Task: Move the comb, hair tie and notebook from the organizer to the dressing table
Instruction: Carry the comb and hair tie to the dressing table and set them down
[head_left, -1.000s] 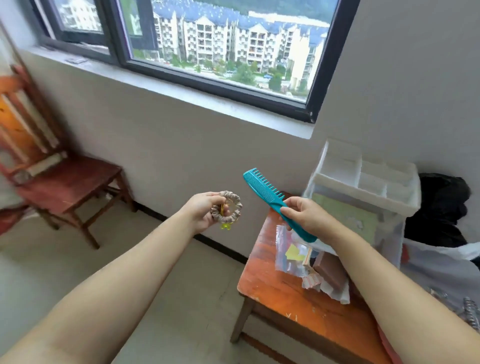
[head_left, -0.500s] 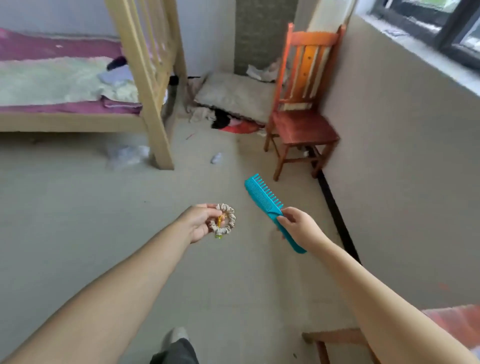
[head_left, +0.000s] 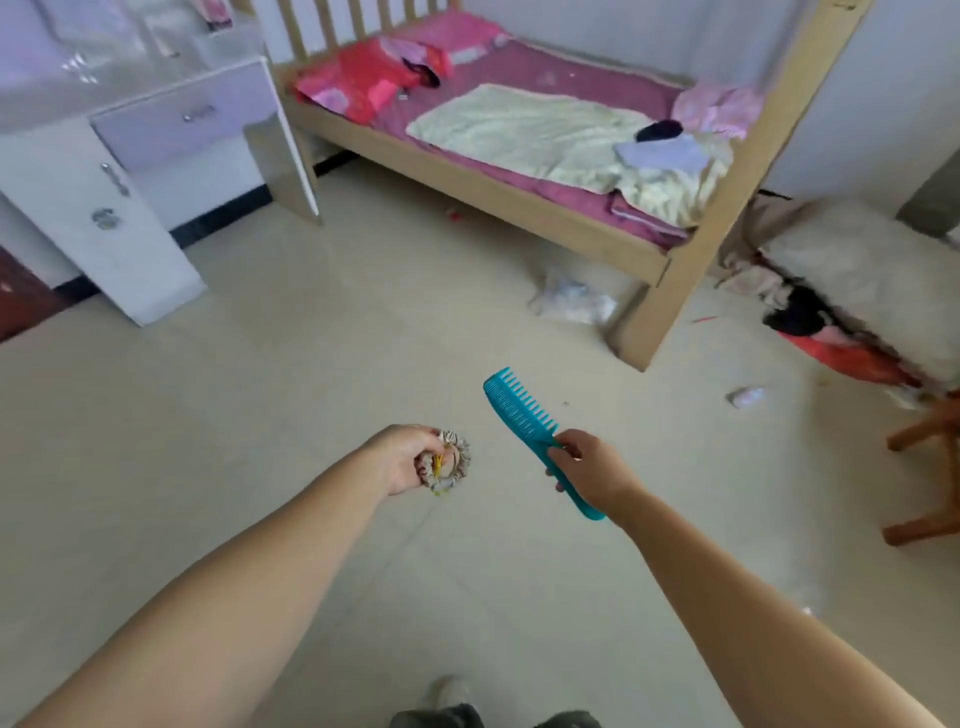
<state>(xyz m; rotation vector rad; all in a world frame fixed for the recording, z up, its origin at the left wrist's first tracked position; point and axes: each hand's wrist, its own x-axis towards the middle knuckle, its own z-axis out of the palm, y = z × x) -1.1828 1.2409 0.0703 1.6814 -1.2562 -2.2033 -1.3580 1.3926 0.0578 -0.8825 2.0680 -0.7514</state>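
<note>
A teal wide-tooth comb (head_left: 524, 415) is held by its handle, teeth pointing right; a beige scrunchie hair tie (head_left: 451, 466) is pinched alongside.

Head view, sole camera: worn at head height, wide-angle, facing forward and down across open floor (head_left: 260, 467). Both forearms enter from the bottom edge (nearest the lens); a white dressing table (head_left: 104, 208) upper left and a bed (head_left: 519, 197) lie farther off.
</note>
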